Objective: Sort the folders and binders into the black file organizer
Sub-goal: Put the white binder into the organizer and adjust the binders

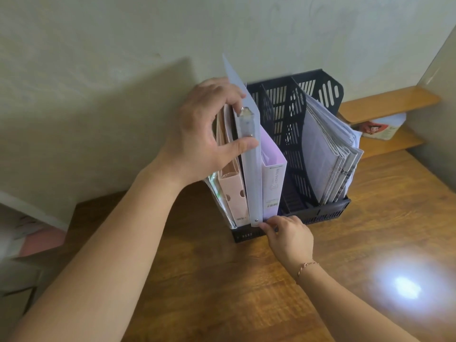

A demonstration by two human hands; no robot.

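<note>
Nearly done: organizer [320, 213] at table's far edge mostly filled. Left hand [207, 134] grips clear binder [253, 169] top; right hand [287, 236] fingers pinch bottom corner, seating it.

One black organizer [318, 213]; three binders, pink [234, 191], translucent [254, 183], lilac [274, 178]; one paper stack [330, 156]; two hands, left [204, 134], right [288, 238].

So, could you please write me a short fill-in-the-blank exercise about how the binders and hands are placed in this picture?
1. The left hand grips the top of the translucent white binder, while the right hand pinches its ______ corner.
2. The lilac ring binder stands directly to the ______ of that binder.
3. The middle compartment of the black file organizer is ______.
4. The organizer stands on a ______ table.

Missing words: bottom; right; empty; wooden
</note>
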